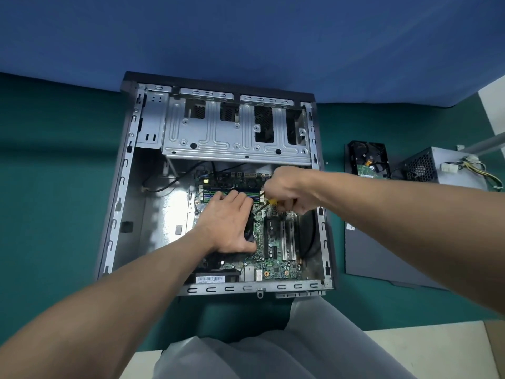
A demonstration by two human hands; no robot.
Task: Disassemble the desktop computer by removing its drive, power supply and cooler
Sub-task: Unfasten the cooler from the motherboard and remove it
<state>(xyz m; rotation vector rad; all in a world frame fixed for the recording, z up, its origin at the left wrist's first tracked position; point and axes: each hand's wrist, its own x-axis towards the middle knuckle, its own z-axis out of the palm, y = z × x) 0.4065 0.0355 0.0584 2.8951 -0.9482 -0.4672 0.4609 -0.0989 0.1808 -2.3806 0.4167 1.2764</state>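
The open computer case [123, 187] lies flat on the green table with its motherboard [276, 258] exposed. My left hand [228, 222] lies flat over the black cooler [249, 233], fingers straight and the thumb at its near side; most of the cooler is hidden under it. Just to its right, my right hand [287, 188] grips a yellow-handled screwdriver [269, 202], whose dark shaft slants down-left to the board at the cooler's far right corner. To the right of the case lie the hard drive [367, 160] and the grey power supply [437, 166] with its cable bundle.
A silver drive cage [235, 132] spans the far half of the case. The dark side panel [382, 255] lies flat to the right of the case. Blue cloth hangs behind the table. My light grey trousers [287, 346] show at the near edge.
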